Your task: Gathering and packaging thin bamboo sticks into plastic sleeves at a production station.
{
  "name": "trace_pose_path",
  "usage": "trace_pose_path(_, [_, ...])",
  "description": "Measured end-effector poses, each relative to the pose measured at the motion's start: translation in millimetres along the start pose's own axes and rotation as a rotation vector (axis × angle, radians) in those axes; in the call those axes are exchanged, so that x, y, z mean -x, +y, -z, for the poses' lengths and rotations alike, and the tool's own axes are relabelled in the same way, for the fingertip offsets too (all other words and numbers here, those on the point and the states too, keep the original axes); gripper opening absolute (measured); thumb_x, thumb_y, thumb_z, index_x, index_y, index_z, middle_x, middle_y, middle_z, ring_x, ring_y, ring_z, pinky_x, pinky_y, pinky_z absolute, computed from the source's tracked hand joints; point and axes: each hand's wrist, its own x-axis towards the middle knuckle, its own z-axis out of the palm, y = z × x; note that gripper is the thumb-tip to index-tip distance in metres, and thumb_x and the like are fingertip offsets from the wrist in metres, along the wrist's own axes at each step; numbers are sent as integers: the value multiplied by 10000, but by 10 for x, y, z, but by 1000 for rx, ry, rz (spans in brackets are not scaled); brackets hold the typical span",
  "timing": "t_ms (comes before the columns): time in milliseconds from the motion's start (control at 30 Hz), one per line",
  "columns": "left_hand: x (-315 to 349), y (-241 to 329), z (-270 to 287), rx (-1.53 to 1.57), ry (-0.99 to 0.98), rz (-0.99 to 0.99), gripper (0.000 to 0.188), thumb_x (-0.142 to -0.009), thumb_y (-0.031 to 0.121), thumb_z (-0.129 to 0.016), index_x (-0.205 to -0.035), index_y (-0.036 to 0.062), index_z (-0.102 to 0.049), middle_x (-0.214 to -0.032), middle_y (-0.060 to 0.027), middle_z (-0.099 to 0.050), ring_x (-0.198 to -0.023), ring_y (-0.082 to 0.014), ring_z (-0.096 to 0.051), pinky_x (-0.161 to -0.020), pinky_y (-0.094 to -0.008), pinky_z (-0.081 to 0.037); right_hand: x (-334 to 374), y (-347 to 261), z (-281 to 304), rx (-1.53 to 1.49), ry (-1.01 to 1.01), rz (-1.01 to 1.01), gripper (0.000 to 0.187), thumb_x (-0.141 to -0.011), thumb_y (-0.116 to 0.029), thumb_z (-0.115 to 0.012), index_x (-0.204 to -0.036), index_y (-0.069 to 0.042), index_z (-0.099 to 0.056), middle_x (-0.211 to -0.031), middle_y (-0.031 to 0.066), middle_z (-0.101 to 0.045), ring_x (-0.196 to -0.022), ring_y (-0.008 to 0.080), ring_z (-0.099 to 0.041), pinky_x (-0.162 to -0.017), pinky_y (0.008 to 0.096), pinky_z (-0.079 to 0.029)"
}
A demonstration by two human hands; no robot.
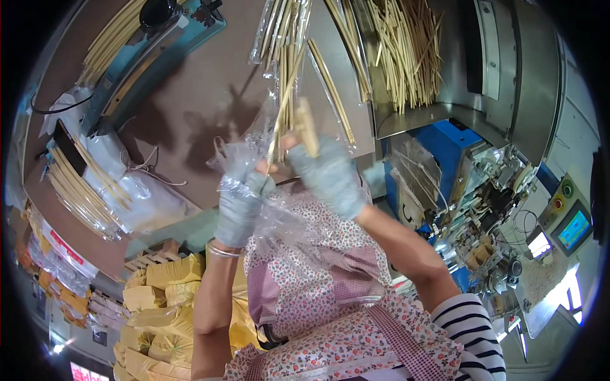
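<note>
In front of my apron, my left hand, in a grey glove with bare fingertips, is closed on crumpled clear plastic bags. One pale wooden chopstick rises from beside its fingertips; whether those fingers grip it, I cannot tell. My right hand, gloved alike and smeared by motion, is closed round a short-looking bunch of chopsticks. Just beyond both hands, clear-wrapped chopsticks lie on the brown table. A slim pair of chopsticks rests to their right.
A steel tray of loose chopsticks stands far right. The blue bar-shaped device sits far left, near wrapped chopstick bundles. To the right are a blue machine and a control panel. Yellow sacks are stacked lower left.
</note>
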Motion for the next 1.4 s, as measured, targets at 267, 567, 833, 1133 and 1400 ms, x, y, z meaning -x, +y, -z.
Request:
trace_pose_path(267, [298, 193, 295, -80, -89, 39, 176, -874, 153, -542, -969, 14, -597, -597, 51, -442, -528, -43, -380, -462, -202, -292, -325, -415, 510, 1756, 95, 1227, 248, -938, -277, -412, -762, -123, -495, -448, -40, -336, -320, 66, -327, -257, 222, -270])
trace_pose_path(567, [509, 257, 1377, 139, 379, 38, 60, -912, 162, -472, -907, 103, -470, -620, 72, -348, -542, -54, -350, -468, -172, -290, -1008, -352, 1959, 977, 40, 673, 144, -781, -125, -622, -891, -40, -657, -646, 81, -585, -620, 204, -591, -554, 320, -437])
trace_pose_path(833, [325, -56, 1238, 382, 342, -26, 130, -897, 245, -537, -890, 124, -489, -539, 82, -341, -440, -41, -321, -410, -195, -282, -738, -145, 1850, 293, -136, -76, 191, -828, -241, -617, -791, -55, -603, -619, -45, -486, -581, 54, -447, -526, 238, -378])
trace_pose_path(1133, [244, -271, 1285, 425, -107, -98, 345, -907, 209, -499, -1234, 98, -498, -1016, 32, -535, -895, -84, -496, -736, -261, -430, -1205, 256, 2052, -25, -80, -231, 173, -826, -221, -629, -817, -49, -610, -562, -55, -442, -463, 38, -375, -422, 201, -287])
trace_pose_path(1400, [196, 284, 348, -323, 314, -198, 126, -847, 196, -577, -841, 76, -540, -764, 3, -472, -681, -110, -423, -621, -273, -384, -2224, 514, 2428, 556, 480, 88, 570, -734, -396, -674, -1100, 17, -530, -912, 154, -615, -789, 233, -597, -696, 326, -474])
